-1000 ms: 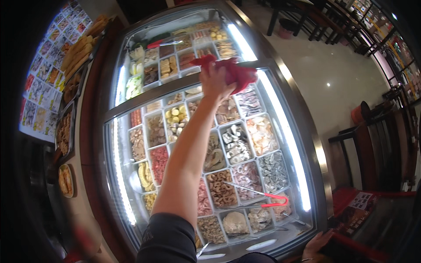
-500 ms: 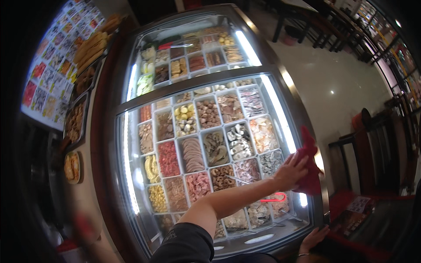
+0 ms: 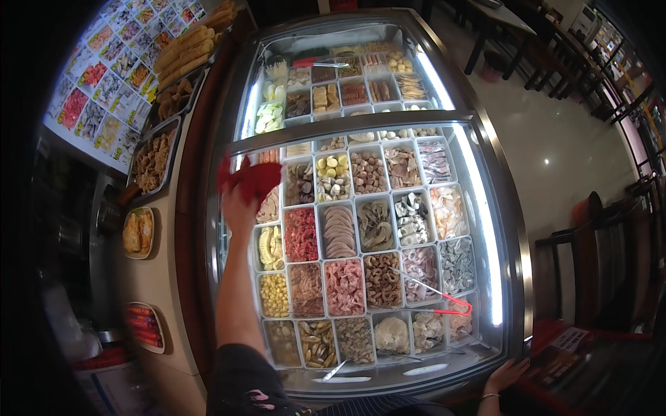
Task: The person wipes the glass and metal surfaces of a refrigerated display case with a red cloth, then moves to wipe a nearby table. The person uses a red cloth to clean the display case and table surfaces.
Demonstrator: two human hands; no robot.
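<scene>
My left hand (image 3: 239, 200) is closed on a red cloth (image 3: 262, 182), which lies against the glass top of a food display case near its left edge. My right hand (image 3: 508, 376) rests at the case's near right corner, fingers stretched out, with nothing in it. The lit case has a dark metal frame (image 3: 512, 215). Beneath the glass sit rows of white bins with sliced meat (image 3: 340, 232), shrimp (image 3: 376, 225), corn (image 3: 274, 295) and other foods. Red-handled tongs (image 3: 454, 304) lie across bins at the near right; another red-handled pair (image 3: 322, 64) is at the far end.
Along the left counter stand a plate of yellow food (image 3: 138, 232), a plate of red-wrapped sticks (image 3: 146, 326), a tray of browned pieces (image 3: 154, 159) and stacked fried dough sticks (image 3: 184, 54). A picture board (image 3: 97, 76) stands behind. Dark chairs (image 3: 570, 239) are on the right.
My left hand has carried the red cloth across the glass from the right edge to the left edge. My right hand stays at the near right corner. The whole view has shifted slightly.
</scene>
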